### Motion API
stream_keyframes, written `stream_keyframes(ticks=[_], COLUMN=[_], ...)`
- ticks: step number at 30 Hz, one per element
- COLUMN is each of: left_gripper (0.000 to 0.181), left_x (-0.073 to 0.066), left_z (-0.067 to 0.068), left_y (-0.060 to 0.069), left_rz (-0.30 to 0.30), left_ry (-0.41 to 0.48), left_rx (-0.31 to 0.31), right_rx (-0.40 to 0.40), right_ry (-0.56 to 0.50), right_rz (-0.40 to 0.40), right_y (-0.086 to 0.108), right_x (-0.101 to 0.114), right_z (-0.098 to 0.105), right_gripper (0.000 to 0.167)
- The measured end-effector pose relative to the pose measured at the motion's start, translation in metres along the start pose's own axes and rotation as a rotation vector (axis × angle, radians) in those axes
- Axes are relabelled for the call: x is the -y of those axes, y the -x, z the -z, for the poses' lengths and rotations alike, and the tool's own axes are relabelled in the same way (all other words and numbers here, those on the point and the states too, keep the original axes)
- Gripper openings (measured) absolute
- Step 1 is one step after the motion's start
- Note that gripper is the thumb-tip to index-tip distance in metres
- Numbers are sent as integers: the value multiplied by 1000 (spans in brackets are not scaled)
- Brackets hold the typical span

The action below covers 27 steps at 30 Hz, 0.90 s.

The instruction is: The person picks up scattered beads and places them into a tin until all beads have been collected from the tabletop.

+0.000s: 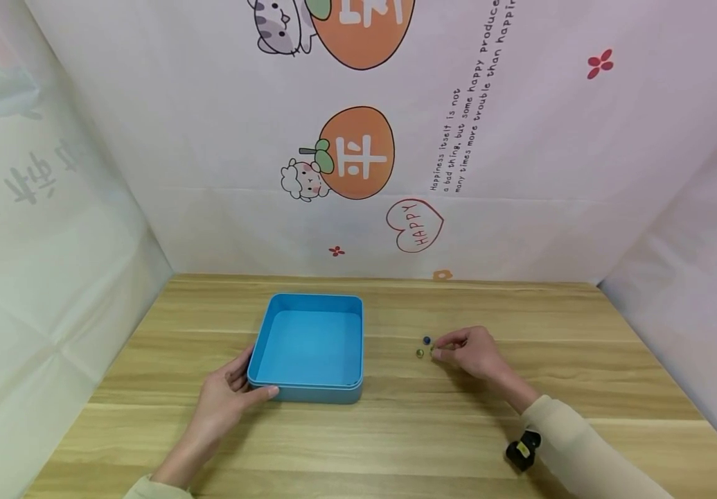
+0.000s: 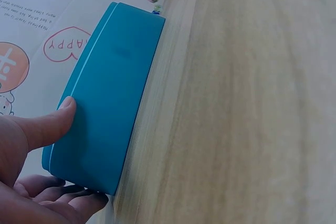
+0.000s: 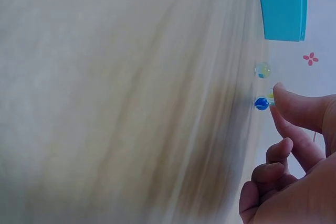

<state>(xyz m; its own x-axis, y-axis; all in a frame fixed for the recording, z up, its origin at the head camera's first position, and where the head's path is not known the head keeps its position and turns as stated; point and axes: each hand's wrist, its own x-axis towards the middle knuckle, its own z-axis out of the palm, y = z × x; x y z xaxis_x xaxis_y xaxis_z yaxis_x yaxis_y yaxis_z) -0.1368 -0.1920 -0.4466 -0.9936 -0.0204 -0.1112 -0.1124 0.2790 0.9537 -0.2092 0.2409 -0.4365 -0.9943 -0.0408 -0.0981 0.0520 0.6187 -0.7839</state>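
A square, open-topped blue box (image 1: 305, 394) stands on the table left of centre. My left hand (image 1: 226, 395) grips its near left corner, the thumb over the front wall and the other fingers along the left side. To the right of the box, my right hand (image 1: 473, 352) pinches a clear yellow-green marble (image 3: 271, 96) between thumb and index finger. The left wrist view has this marble a little above the others. Beside those fingertips lie a dark blue marble (image 1: 427, 340) and another clear yellowish marble (image 1: 420, 353). The right hand's remaining fingers are curled.
Under everything is a wood-grain table (image 1: 433, 443). A white printed sheet (image 1: 508, 229) rises along the table's back edge, with more sheeting at both sides. Strapped at the right wrist is a small black device (image 1: 523, 450), just above the table.
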Motion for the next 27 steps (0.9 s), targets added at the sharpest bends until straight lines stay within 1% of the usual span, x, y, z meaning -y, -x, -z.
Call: stream_keyframes(ticks=[4, 11, 18, 23, 27], left_gripper=[98, 98, 98, 99, 99], left_x=[0, -1, -1, -1, 0], left_z=[0, 0, 0, 0, 0], left_y=[0, 1, 0, 0, 0], left_rz=[7, 10, 10, 4, 4], left_ry=[9, 18, 10, 7, 12], left_rx=[3, 5, 5, 5, 6], right_rx=[6, 9, 21, 25, 32], right_ry=[-40, -63, -113, -151, -163], right_rz=[-7, 3, -15, -11, -6], right_y=[2, 4, 5, 5, 6], right_x=[1, 1, 3, 6, 8], right_z=[1, 5, 7, 8, 9], right_gripper=[17, 18, 22, 24, 24])
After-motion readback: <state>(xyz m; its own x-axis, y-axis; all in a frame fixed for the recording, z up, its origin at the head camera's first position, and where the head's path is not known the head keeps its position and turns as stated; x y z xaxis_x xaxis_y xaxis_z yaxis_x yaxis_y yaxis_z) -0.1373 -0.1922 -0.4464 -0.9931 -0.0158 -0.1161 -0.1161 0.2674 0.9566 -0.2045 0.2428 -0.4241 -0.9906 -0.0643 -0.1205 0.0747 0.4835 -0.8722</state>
